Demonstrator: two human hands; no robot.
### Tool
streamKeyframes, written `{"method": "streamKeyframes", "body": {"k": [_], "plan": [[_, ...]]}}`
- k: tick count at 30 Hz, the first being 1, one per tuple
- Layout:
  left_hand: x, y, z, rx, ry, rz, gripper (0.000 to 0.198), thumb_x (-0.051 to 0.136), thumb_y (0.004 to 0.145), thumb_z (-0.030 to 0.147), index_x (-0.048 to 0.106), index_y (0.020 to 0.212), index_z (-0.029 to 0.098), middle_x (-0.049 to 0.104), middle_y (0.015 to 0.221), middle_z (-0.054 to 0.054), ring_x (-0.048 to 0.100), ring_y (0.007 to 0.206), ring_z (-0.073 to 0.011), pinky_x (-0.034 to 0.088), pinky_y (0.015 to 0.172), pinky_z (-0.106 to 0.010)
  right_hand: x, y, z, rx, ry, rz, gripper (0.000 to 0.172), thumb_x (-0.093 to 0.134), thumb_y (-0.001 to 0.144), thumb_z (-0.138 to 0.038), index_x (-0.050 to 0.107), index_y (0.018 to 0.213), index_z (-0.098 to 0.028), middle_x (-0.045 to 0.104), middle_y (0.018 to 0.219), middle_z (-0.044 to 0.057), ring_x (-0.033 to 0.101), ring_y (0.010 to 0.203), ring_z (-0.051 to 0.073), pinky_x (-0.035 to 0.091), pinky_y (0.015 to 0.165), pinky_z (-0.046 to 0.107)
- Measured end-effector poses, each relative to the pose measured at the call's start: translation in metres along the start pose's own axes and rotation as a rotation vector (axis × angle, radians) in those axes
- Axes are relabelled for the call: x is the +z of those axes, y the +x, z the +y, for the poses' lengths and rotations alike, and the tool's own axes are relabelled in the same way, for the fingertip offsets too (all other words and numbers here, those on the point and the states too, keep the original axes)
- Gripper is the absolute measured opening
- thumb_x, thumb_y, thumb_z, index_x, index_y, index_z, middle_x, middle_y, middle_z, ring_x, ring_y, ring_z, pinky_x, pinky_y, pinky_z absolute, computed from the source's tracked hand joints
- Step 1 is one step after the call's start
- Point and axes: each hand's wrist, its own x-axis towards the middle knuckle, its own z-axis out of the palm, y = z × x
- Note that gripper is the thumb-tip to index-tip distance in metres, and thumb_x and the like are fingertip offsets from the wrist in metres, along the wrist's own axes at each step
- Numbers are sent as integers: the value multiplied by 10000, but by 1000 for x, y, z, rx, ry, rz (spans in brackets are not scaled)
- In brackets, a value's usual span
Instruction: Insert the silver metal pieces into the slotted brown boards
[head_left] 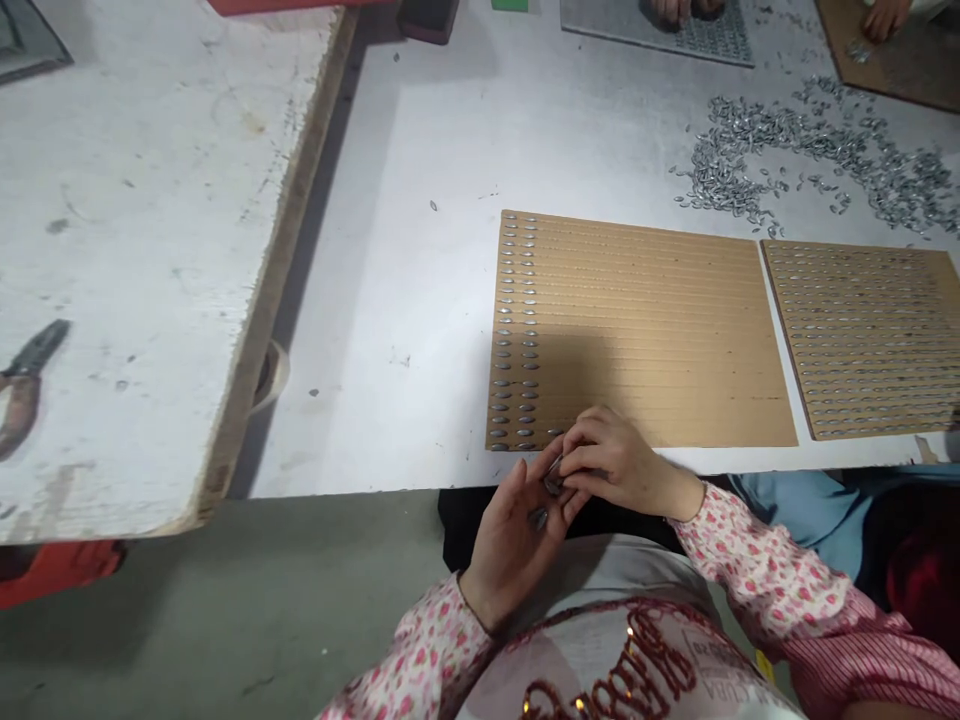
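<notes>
My left hand [517, 535] is cupped palm up just off the table's front edge, with a few small silvery metal pieces [538, 518] in it. Over its fingers, my right hand [611, 465] pinches at one of these pieces. Both hands are by the lower edge of a brown grooved board [652, 340]. Two columns of spindle-shaped metal pieces [529, 300] run down the board's left side, and a single piece [555, 433] starts a third column at the bottom, close to my fingers.
A second board [877, 340] covered in rows of pieces lies to the right. Behind it spreads a heap of loose pieces [735, 150]. Other people's hands work over boards at the top right. On the left, a raised whitish board [135, 250] carries pliers [30, 385]; a tape roll [271, 378] sits under its edge.
</notes>
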Motion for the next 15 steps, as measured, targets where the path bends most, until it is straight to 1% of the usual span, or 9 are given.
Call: {"method": "streamKeyframes", "body": {"k": [3, 5, 6, 7, 8, 9, 11, 13, 15], "plan": [[-1, 0, -2, -3, 20, 25, 344, 608, 855, 421, 694, 1064, 162, 655, 1124, -80, 598, 1035, -194, 450, 973, -336, 2, 2, 0, 18, 120, 17, 147, 567, 915, -315, 665, 860, -220, 672, 908, 47, 558, 937, 187, 436, 859, 365], [-4, 1, -2, 4, 68, 43, 287, 635, 846, 351, 692, 1050, 158, 657, 1144, -94, 597, 1074, -211, 453, 972, -343, 2, 4, 3, 107, 234, 84, 152, 546, 926, -314, 647, 883, -210, 672, 877, 43, 588, 864, 164, 467, 796, 324], [-5, 1, -2, -1, 104, 51, 274, 641, 845, 316, 686, 1058, 150, 661, 1136, -106, 608, 1057, -213, 470, 944, -337, 1, 6, 5, 169, 268, 134, 146, 549, 924, -316, 641, 891, -207, 669, 860, 40, 596, 821, 153, 475, 749, 302], [-7, 1, -2, -11, 139, 57, 268, 645, 843, 287, 680, 1064, 139, 671, 1098, -115, 630, 993, -201, 495, 884, -317, 0, 8, 7, 225, 272, 183, 136, 561, 915, -314, 637, 889, -205, 664, 842, 36, 598, 786, 147, 474, 708, 286], [-8, 1, -2, -25, 168, 63, 263, 650, 840, 269, 676, 1062, 130, 681, 1026, -111, 646, 882, -173, 514, 794, -285, 0, 10, 10, 262, 244, 224, 121, 576, 904, -306, 633, 875, -204, 658, 825, 33, 595, 765, 146, 467, 682, 279], [-10, 1, -1, -38, 186, 68, 250, 656, 835, 260, 674, 1044, 124, 679, 933, -90, 631, 749, -135, 510, 691, -249, 0, 13, 12, 272, 198, 254, 107, 589, 893, -293, 629, 851, -203, 653, 805, 29, 589, 755, 148, 459, 675, 279], [-12, 0, 0, -43, 190, 73, 195, 676, 816, 250, 673, 966, 127, 616, 757, -23, 526, 556, -73, 441, 533, -200, 1, 18, 17, 240, 99, 271, 99, 593, 887, -260, 619, 812, -200, 644, 771, 25, 571, 760, 157, 441, 691, 289], [-12, 0, 0, -32, 177, 71, 157, 692, 799, 250, 661, 899, 133, 541, 684, 13, 460, 514, -55, 386, 489, -185, 3, 22, 20, 200, 20, 248, 110, 585, 893, -240, 617, 796, -199, 646, 768, 27, 555, 786, 168, 423, 723, 304], [-12, 0, 0, -26, 172, 74, 152, 697, 793, 250, 647, 872, 131, 512, 682, 17, 452, 537, -57, 371, 497, -182, 6, 25, 21, 196, -46, 207, 116, 589, 897, -244, 622, 795, -199, 656, 784, 28, 544, 811, 177, 401, 749, 318]]}}
